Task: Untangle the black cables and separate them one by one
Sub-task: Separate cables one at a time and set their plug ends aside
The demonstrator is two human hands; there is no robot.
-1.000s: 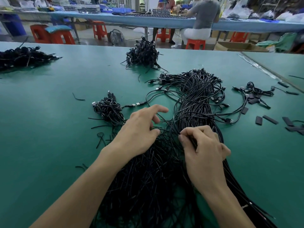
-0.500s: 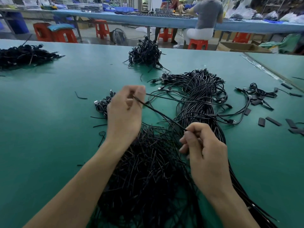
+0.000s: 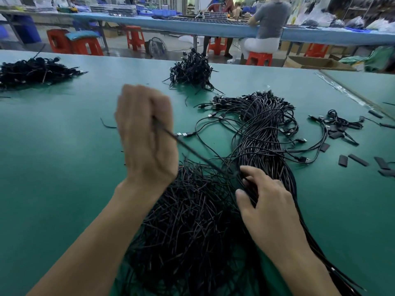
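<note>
1. Head view: a large tangle (image 3: 192, 227) of thin black cables lay on the green table (image 3: 53, 167), directly in front of the person and between the two forearms. Its strands crossed in all directions.
2. From the right side of this tangle a long bundle (image 3: 263, 142) of cables ran away from the person. There the strands lay nearly parallel and ended in a cluster of small plugs at the far end.
3. The left hand (image 3: 147, 142) was raised above the table and blurred. Its fingers were curled round a single cable (image 3: 192, 152).
4. This cable was stretched in a straight line from the left hand down to the fingertips of the right hand (image 3: 269, 206).
5. The right hand rested on the near part of the long bundle, with thumb and fingers curled into the strands and gripping some of them.
6. Farther on the table stood a separate heap (image 3: 192, 70) of black cables, and another heap (image 3: 32, 71) lay at the far left.
7. At the right lay a small group of cables (image 3: 339, 124) and, near it, some flat black pieces (image 3: 359, 160).
8. Behind the table a person (image 3: 269, 20) sat on an orange stool (image 3: 258, 58) at another bench.
</note>
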